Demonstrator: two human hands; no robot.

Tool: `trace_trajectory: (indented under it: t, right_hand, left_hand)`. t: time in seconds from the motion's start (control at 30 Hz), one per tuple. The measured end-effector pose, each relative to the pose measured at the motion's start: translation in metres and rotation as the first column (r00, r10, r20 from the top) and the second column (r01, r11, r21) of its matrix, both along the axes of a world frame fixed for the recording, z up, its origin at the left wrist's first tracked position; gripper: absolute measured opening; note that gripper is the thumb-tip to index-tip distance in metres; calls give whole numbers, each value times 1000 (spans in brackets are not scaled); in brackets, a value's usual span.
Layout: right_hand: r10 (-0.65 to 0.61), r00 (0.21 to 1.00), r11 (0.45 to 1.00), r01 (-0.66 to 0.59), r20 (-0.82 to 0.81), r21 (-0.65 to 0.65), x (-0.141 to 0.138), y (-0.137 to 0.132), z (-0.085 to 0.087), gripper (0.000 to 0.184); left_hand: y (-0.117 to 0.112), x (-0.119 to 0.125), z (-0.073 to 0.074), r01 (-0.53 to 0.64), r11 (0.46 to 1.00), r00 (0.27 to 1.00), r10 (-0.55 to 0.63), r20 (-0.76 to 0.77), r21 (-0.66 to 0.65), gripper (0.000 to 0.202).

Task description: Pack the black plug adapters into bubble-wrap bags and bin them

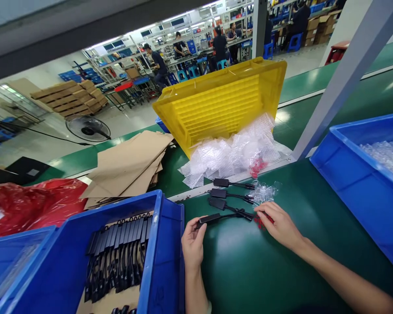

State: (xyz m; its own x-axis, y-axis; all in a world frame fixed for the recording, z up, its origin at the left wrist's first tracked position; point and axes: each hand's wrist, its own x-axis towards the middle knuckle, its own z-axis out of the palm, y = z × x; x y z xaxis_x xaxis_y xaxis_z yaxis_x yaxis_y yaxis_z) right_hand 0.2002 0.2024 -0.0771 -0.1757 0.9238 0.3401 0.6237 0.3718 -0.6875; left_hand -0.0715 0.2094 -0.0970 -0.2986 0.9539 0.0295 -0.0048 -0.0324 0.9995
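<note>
My left hand (pixel 194 244) is closed on a slim black adapter box (pixel 209 219), thumb and fingers gripping its left end. Its black cable (pixel 231 215) runs right toward dark connector ends (pixel 245 213). My right hand (pixel 278 224) reaches over a small pile of red pieces (pixel 259 221), its thumb and fingers drawn together. Whatever lies between those fingertips is too small and covered to name. Just beyond, several like adapters lie in a column on the green table, among them one black adapter (pixel 221 182). Small clear plastic pieces (pixel 264 192) are heaped beside their connector ends.
A blue bin (pixel 174 244) at left holds rows of black adapters (pixel 119 235). Bubble-wrap bags (pixel 229 150) spill before a tilted yellow crate (pixel 222 96). Cardboard sheets (pixel 127 161) lie back left. Another blue bin (pixel 356 174) and a slanted metal post (pixel 334 83) stand right.
</note>
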Motion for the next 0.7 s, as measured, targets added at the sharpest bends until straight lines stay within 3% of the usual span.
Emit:
trace_trajectory:
  t: [0.1,0.23,0.37,0.5,0.6,0.7]
  right_hand:
    - [119,993,993,-120,27,17,-26,4,15,19]
    - [304,950,953,-301,77,-40,-62,7,22,29]
    - [505,851,852,-465,143,-239,-87,12,15,45]
    - [600,765,768,-468,234,-437,-89,19,7,55]
    - [603,729,781,-457,324,-426,-76,24,-2,59]
    - [500,738,862,-372,453,-344,-58,32,-8,53]
  left_hand:
    - [-3,3,5,-148,989,954,138,267,16,42]
    - [-7,7,17,-191,982,844,168,510,-8,44]
    - [-10,9,25,-216,975,710,192,677,-49,44]
    - [-12,9,27,-240,963,567,243,787,-124,30]
    - [-14,11,30,-134,973,405,225,886,-186,20]
    - [-15,14,34,-17,981,292,188,938,-191,23]
